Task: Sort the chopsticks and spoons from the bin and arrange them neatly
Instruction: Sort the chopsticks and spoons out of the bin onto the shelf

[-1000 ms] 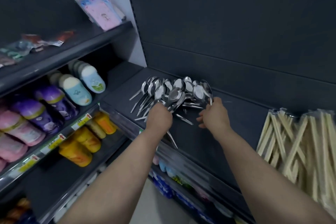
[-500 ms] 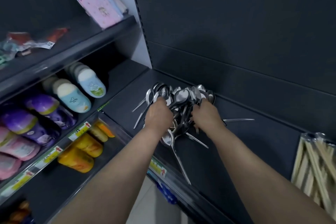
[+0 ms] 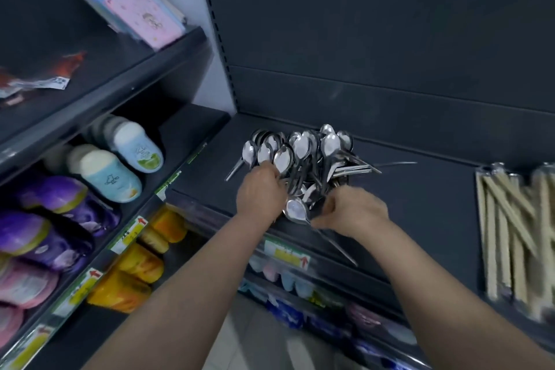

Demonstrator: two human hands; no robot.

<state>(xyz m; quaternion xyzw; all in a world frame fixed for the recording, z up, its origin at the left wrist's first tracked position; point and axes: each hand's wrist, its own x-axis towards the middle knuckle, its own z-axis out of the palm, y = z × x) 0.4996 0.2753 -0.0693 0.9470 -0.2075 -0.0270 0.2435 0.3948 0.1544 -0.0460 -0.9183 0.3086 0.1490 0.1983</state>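
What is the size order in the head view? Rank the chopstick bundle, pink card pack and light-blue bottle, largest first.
1. chopstick bundle, though the frame edge crops it.
2. pink card pack.
3. light-blue bottle.
Their distances from the camera differ, so this is apparent size only.

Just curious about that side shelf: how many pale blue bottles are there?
2 show: the left bottle and the right bottle, side by side; others behind may be hidden.

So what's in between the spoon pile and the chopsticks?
Mostly bare dark shelf, seen in the head view. Only one thin spoon handle pokes out from the spoon pile toward the chopsticks.
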